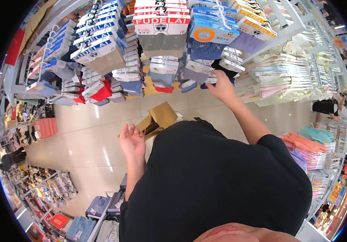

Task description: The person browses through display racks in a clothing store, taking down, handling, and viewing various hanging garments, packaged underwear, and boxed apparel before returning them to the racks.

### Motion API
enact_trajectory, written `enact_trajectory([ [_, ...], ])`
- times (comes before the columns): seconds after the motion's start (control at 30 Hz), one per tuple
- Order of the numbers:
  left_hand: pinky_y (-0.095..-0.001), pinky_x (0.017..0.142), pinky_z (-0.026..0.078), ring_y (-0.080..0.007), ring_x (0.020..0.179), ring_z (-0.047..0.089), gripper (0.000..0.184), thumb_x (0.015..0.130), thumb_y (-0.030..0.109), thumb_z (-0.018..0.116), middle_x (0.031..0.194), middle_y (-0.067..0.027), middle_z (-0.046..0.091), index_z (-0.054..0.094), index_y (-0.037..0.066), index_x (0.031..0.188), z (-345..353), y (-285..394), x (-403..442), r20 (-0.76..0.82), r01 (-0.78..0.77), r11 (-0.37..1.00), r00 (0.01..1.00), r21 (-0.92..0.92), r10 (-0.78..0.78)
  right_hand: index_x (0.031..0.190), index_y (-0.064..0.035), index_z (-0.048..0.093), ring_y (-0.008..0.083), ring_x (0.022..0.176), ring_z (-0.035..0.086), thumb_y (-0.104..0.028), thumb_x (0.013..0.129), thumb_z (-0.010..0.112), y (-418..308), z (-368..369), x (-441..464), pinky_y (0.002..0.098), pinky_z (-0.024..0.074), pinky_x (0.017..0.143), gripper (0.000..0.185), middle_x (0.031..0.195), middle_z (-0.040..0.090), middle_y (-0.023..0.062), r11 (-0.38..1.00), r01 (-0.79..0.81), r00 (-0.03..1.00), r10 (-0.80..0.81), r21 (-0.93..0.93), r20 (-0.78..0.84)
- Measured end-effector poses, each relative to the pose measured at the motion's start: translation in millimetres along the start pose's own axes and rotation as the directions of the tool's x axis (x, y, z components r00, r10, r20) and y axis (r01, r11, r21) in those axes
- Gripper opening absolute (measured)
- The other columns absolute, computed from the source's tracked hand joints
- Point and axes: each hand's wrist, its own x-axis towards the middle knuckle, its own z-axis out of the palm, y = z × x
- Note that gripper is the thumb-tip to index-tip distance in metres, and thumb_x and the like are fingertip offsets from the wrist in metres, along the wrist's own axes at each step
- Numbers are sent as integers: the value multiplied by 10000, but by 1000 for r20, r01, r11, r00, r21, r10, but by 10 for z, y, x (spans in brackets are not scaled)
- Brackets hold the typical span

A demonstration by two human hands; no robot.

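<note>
Reaching far, the right hand (223, 87) sits at the near edge of the hanging rows, beside a grey pack (193, 74) and a dark pack (230, 74); I cannot tell whether its fingers grip either. The left hand (134, 144), palm up, fingers loosely spread, hovers by an open carton (164, 113). Tiled floor (82, 141) stretches wide to the left.
</note>
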Motion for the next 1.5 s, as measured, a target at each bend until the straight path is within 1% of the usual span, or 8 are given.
enact_trajectory([
  [0.27, -239, 581, 394, -169, 668, 529, 347, 964, 337, 445, 1045, -82, 571, 470, 96, 1213, 318, -89, -248, 227, -273, 961, 934, -47, 276, 1112, -53, 613, 363, 944, 623, -321, 768, 672, 627, 498, 481, 435, 499, 818, 440, 996, 646, 206, 982, -184, 955, 166, 50, 244],
  [0.47, -205, 538, 408, -250, 795, 648, 567, 956, 483, 414, 1359, -213, 446, 398, 56, 1328, 393, -361, -252, 483, -795, 588, 578, 150, 657, 1028, -62, 675, 350, 851, 644, -213, 769, 691, 634, 132, 352, 403, 512, 740, 300, 921, 681, 133, 995, 67, 996, -71, 74, 56],
  [0.6, -191, 537, 397, -262, 822, 670, 699, 899, 466, 565, 1399, -261, 376, 319, 26, 1384, 434, -290, -196, 653, -876, 450, 444, 173, 614, 995, -33, 677, 219, 766, 658, -116, 744, 737, 227, -380, 314, 313, 501, 700, 271, 869, 681, 111, 920, 2, 922, -153, 392, 355],
  [0.9, -226, 564, 456, -192, 750, 639, 1201, 668, 587, 781, 1381, -207, 383, 97, 45, 1493, 600, -365, -233, 641, -559, 612, 760, 559, 109, 1120, -3, 560, 102, 901, 603, -127, 946, 576, -1216, -163, 432, 274, 490, 812, 215, 1014, 649, 63, 152, -473, 819, -288, 868, 497],
  [1.0, -200, 516, 432, -98, 633, 565, 691, 830, 361, 718, 1101, -114, 577, 391, 18, 1334, 540, -431, -233, 551, -529, 544, 823, 651, 139, 1147, -1, 560, 137, 950, 621, -121, 947, 567, -1545, -193, 421, 297, 500, 848, 234, 1058, 646, 83, -121, -753, 654, -248, 647, 715],
  [1.07, -182, 472, 397, -39, 548, 492, 233, 928, 144, 609, 828, -15, 616, 560, 13, 1114, 617, -444, -276, 454, -480, 529, 871, 700, 189, 1168, 3, 550, 156, 983, 621, -121, 946, 567, -1565, -165, 383, 308, 503, 862, 255, 1086, 639, 91, -172, -773, 632, -286, 611, 720],
  [1.37, -184, 475, 403, -50, 554, 490, 261, 950, 98, 546, 950, -101, 640, 503, -4, 1187, 496, -546, -273, 450, -509, 570, 856, 645, 255, 1148, -36, 549, 174, 997, 616, -48, 793, 713, -713, -254, 301, 334, 474, 895, 390, 1095, 625, 70, -179, -764, 614, -498, 620, 612],
  [1.5, -183, 484, 399, -54, 537, 473, 243, 955, 85, 530, 964, -125, 645, 471, 10, 1179, 538, -527, -280, 315, -413, 609, 911, 677, 268, 1111, -14, 553, 178, 896, 646, -86, 822, 704, -30, -327, 282, 308, 501, 844, 334, 1000, 656, 85, -181, -683, 730, -212, 708, 650],
])
